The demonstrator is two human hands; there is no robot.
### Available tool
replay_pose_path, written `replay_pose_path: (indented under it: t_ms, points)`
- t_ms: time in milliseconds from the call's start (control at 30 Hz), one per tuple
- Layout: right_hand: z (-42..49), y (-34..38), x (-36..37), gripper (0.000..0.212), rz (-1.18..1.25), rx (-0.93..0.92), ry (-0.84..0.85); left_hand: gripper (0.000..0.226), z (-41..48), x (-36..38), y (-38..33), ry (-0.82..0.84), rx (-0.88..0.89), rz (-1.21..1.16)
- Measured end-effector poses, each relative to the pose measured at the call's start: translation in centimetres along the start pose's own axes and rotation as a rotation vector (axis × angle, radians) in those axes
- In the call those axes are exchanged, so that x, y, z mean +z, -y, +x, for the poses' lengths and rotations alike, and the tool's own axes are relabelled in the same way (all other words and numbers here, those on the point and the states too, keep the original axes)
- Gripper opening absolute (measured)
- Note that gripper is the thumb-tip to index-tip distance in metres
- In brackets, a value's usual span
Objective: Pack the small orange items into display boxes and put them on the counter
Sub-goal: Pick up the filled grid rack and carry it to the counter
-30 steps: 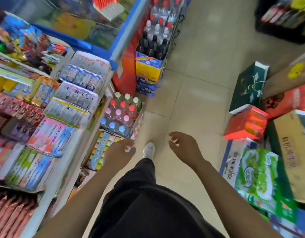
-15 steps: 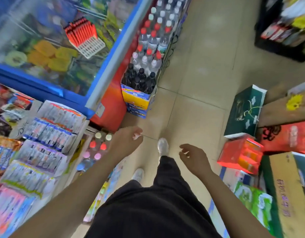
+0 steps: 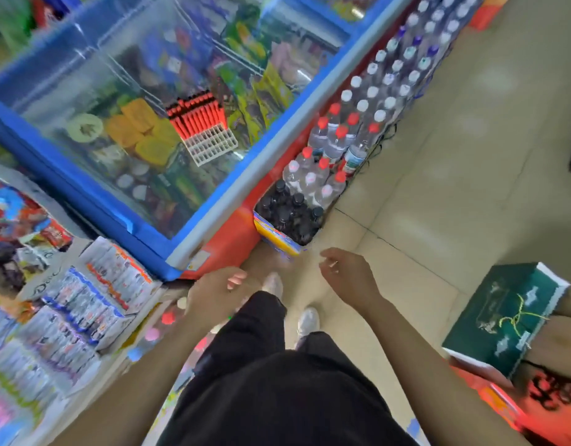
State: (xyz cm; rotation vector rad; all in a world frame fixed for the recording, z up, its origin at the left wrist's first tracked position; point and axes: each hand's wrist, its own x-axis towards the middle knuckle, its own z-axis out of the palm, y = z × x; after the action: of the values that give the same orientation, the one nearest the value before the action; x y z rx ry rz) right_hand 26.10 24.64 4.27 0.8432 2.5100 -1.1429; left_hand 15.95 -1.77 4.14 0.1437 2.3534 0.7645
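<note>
Shop aisle: the freezer (image 3: 168, 130) now fills the view ahead of both hands. Left hand (image 3: 213, 296) loosely curled, right hand (image 3: 350, 280) open, both empty. Orange items (image 3: 195, 115) lie on the freezer glass, bottles (image 3: 329, 156) beside it.

Freezer (image 3: 194, 226): sliding lid of clear, glossy glass with reflections; blue frame and red body, smooth. Bottles (image 3: 335, 146): clear glossy plastic with smooth plastic caps. Floor (image 3: 454, 188): smooth beige tiles with a soft sheen. Green box (image 3: 502, 320): matt cardboard tied with thin cord. Trousers (image 3: 277, 391): black matt cloth. Packets (image 3: 84, 304): shiny wrapping.
</note>
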Motion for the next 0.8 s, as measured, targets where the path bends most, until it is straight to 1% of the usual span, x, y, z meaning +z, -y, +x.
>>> replay_pose_path:
  t_ms: [33,100,167,233,333,400,467,533,600,667,733,800]
  points:
    - [2.0,1.4,-0.1,0.020,-0.018,-0.026,0.008,0.028,1.0,-0.7,-0.2,-0.014,-0.016,0.004]
    - [5.8,4.2,-0.2,0.024,-0.077,-0.070,0.034,0.022,3.2,-2.2,-0.3,-0.047,-0.040,0.028]
    - [9.3,6.9,0.2,0.024,-0.126,-0.096,0.068,0.019,5.9,-4.0,-0.3,-0.086,-0.073,-0.007]
    - [12.7,9.7,0.7,0.021,-0.150,-0.139,0.079,0.020,9.1,-5.9,-0.3,-0.170,-0.085,-0.050]
    - [17.1,13.9,1.5,0.018,-0.198,-0.199,0.130,0.017,13.9,-8.9,-0.7,-0.269,-0.048,-0.105]
    - [19.7,16.6,1.7,0.022,-0.239,-0.219,0.162,0.017,17.0,-10.9,-0.9,-0.311,-0.044,-0.139]
    - [21.7,18.9,1.9,0.028,-0.213,-0.236,0.192,0.020,19.3,-12.5,-1.4,-0.356,-0.014,-0.176]
    - [23.5,20.7,2.2,0.043,-0.134,-0.197,0.224,0.028,21.1,-13.8,-2.0,-0.366,0.011,-0.213]
    - [25.4,22.1,2.3,0.059,-0.051,-0.164,0.219,0.045,22.5,-14.9,-2.8,-0.344,-0.005,-0.275]
    - [27.1,23.1,2.5,0.070,0.024,-0.149,0.235,0.063,23.8,-16.0,-3.5,-0.321,-0.050,-0.376]
    - [28.7,24.1,2.4,0.073,0.101,-0.132,0.280,0.076,25.0,-16.8,-4.2,-0.287,-0.076,-0.422]
    - [30.2,24.9,2.5,0.070,0.190,-0.104,0.309,0.075,25.8,-17.7,-5.1,-0.211,-0.085,-0.462]
